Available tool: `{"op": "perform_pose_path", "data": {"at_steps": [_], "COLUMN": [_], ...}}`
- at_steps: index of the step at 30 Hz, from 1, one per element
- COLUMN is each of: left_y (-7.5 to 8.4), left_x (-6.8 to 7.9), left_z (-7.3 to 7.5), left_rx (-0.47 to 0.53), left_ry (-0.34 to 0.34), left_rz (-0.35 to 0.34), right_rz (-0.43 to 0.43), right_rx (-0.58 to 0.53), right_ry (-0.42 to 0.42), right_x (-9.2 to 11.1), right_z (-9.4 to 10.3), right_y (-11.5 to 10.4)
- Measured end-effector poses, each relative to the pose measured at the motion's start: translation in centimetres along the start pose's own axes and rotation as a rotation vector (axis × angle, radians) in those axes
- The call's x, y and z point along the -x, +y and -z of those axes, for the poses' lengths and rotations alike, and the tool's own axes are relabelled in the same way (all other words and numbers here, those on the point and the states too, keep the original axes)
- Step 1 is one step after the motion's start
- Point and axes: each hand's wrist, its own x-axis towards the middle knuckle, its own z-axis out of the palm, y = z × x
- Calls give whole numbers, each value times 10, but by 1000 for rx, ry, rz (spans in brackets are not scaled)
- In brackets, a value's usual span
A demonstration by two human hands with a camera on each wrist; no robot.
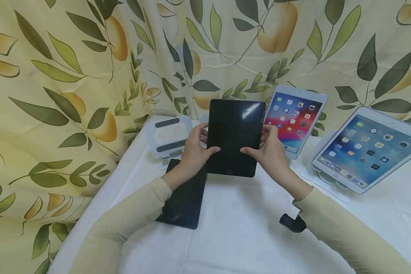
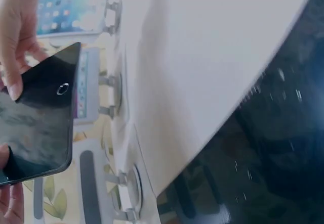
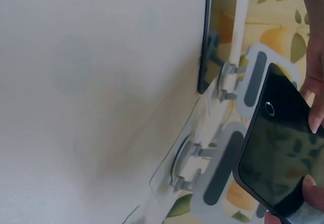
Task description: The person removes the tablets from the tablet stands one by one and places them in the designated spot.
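The dark tablet (image 1: 235, 137) is hovering above the tabletop (image 1: 246, 228), the left hand (image 1: 193, 152) and right hand (image 1: 272, 152) pinching its side edges, thumbs on the glass. With such edge-only holds it could be slipping down onto the second black tablet (image 1: 185, 198) or knocking the empty stand (image 1: 168, 137) behind.

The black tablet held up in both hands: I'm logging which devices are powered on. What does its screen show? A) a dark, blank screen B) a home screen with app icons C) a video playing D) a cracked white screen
A: the black tablet, held by the left hand and right hand, is dark and only reflects light, while the two white tablets on stands show app icons.
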Motion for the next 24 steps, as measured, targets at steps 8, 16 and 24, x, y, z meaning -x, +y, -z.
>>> {"op": "perform_pose_path", "data": {"at_steps": [8,16,24], "left_y": [7,7,10], "left_x": [7,17,27], "left_z": [2,5,6], "left_rx": [25,68,78], "left_ry": [-76,-163,-217], "left_rz": [120,120,116], "right_rz": [-49,-80,-93], "right_rx": [-34,-74,-121], "right_ry": [-106,-185,-232], "right_x": [11,25,41], "right_z": [10,19,22], "right_y": [3,7,13]}}
